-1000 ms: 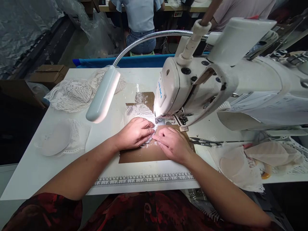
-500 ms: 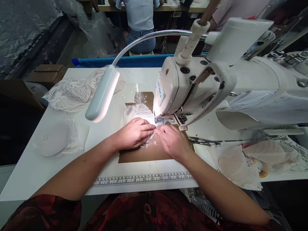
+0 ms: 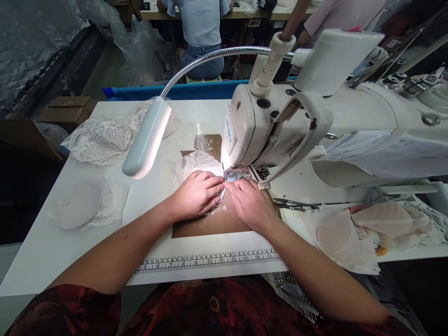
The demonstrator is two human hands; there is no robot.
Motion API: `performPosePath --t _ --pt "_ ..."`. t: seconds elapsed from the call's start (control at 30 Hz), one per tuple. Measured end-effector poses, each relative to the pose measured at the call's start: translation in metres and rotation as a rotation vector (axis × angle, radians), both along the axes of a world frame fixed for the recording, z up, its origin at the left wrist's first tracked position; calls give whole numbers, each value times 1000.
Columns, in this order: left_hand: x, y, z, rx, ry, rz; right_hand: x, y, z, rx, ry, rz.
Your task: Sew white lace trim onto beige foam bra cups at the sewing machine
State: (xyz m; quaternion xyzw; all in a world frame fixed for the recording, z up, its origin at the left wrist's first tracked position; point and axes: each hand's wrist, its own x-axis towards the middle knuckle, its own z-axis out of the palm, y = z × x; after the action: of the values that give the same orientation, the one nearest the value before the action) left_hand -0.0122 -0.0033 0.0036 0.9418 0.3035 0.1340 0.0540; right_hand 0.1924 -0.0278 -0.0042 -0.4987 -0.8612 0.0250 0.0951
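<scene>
A white lace piece (image 3: 199, 163) lies under the head of a white sewing machine (image 3: 315, 126), on a brown sheet (image 3: 210, 224) taped to the table. My left hand (image 3: 198, 193) presses flat on the lace, fingers together and pointing at the needle area (image 3: 231, 176). My right hand (image 3: 250, 205) rests beside it, its fingertips pinching the lace edge just in front of the presser foot. The part of the lace beneath both hands is hidden.
A gooseneck lamp (image 3: 147, 137) hangs over the left of the table. Lace pieces (image 3: 105, 133) and a padded cup (image 3: 82, 203) lie at left. Scissors (image 3: 296, 204) and more cups (image 3: 357, 228) lie at right. A ruler strip (image 3: 210, 261) runs along the near edge. Two people sit behind.
Both hands have slid the lace a little farther away, toward the needle, and my right hand's fingertips now sit closer to the presser foot.
</scene>
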Motion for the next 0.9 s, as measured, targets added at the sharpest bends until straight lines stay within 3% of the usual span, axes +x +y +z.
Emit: performPosePath --t 0.17,0.37,0.7,0.9 --pt "-2 2 0 -10 -8 -11 3 -1 -1 -7 68 9" --pt "-6 4 0 -48 -48 -39 4 -3 4 -32 98 138" --pt "-4 2 1 -42 -38 -59 7 -2 -4 36 282 91" --pt "-7 4 1 -73 -37 -63 4 -1 -1 51 98 104"
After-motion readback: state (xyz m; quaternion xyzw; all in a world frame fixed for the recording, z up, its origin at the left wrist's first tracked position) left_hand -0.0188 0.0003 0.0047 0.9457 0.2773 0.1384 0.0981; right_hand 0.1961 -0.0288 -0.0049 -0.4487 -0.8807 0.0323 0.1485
